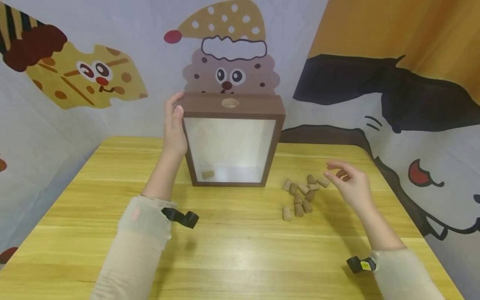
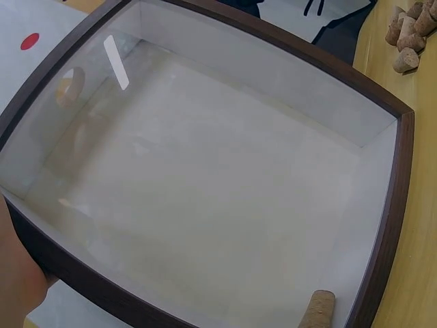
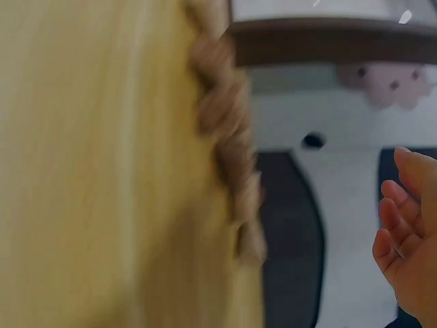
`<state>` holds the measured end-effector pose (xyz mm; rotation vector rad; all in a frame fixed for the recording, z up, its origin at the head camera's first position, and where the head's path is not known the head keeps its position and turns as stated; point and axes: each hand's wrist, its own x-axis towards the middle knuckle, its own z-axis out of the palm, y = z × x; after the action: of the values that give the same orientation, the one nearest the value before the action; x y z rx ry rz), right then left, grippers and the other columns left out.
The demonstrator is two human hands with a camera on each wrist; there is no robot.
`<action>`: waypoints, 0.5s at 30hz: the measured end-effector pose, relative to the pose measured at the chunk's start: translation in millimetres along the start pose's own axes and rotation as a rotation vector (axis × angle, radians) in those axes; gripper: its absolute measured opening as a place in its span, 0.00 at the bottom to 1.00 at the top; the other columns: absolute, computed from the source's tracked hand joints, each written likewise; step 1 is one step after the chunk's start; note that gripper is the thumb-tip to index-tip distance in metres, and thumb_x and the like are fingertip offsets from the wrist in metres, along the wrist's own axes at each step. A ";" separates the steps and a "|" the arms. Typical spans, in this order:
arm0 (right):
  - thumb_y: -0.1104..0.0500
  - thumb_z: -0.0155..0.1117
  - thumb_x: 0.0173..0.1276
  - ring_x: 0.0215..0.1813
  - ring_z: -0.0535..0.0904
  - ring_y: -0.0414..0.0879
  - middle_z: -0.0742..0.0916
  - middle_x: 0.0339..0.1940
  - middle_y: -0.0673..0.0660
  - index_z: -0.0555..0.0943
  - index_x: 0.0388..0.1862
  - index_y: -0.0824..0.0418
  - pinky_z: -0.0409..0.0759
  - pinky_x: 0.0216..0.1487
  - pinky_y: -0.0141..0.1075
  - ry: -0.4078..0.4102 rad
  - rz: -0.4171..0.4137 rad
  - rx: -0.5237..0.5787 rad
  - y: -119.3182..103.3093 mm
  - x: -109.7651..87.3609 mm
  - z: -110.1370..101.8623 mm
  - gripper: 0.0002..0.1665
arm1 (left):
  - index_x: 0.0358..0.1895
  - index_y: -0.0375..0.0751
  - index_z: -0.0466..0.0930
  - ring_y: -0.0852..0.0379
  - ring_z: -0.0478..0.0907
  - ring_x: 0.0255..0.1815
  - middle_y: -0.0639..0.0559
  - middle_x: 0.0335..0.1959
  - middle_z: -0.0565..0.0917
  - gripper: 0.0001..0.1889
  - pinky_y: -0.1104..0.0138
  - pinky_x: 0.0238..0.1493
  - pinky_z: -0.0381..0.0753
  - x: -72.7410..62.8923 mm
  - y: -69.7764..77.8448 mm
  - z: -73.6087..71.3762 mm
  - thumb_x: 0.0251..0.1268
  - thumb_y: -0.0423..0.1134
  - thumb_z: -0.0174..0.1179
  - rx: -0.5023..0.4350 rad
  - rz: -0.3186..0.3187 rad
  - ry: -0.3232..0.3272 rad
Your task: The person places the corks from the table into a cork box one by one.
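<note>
A brown-framed display box with a clear front and a round hole in its top stands upright at the back of the table. My left hand grips its upper left corner, thumb at the front edge. One cork lies inside, at the bottom left; the left wrist view shows this cork through the front. To the right of the box, several loose corks lie in a small heap. Just right of them hovers my right hand, its fingers loosely bent with nothing between them.
The yellow wood-grain table carries the box and corks. Behind it hangs a printed cloth with cartoon figures, close to the back of the box. A small black camera sits on the left wrist, another camera on the right.
</note>
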<state>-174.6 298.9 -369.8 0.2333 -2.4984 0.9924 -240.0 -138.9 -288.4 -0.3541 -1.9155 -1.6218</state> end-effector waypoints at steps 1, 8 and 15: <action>0.56 0.67 0.65 0.36 0.74 0.36 0.85 0.44 0.57 0.82 0.51 0.62 0.73 0.33 0.23 -0.024 0.009 -0.017 6.5 0.6 -0.3 0.17 | 0.69 0.42 0.61 0.56 0.53 0.72 0.49 0.71 0.61 0.26 0.58 0.70 0.47 -0.4 0.2 0.1 0.73 0.48 0.33 -0.001 0.003 0.000; 0.55 0.64 0.68 0.38 0.74 0.48 0.84 0.44 0.61 0.80 0.54 0.65 0.75 0.25 0.30 -0.179 0.038 -0.093 45.0 6.5 0.0 0.20 | 0.69 0.44 0.61 0.59 0.52 0.71 0.53 0.72 0.61 0.27 0.59 0.70 0.46 -0.5 -0.8 0.5 0.72 0.51 0.33 0.000 -0.011 -0.011; 0.50 0.62 0.69 0.43 0.74 0.53 0.82 0.49 0.63 0.76 0.59 0.64 0.75 0.31 0.37 -0.351 0.092 -0.117 64.6 13.2 1.8 0.26 | 0.69 0.45 0.61 0.61 0.51 0.71 0.56 0.72 0.60 0.28 0.60 0.70 0.45 -0.3 -0.9 -0.3 0.71 0.52 0.33 -0.002 -0.015 -0.017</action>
<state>-207.0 344.8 -404.4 0.2782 -2.8983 0.9005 -240.2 -139.3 -289.3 -0.3558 -1.9338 -1.6355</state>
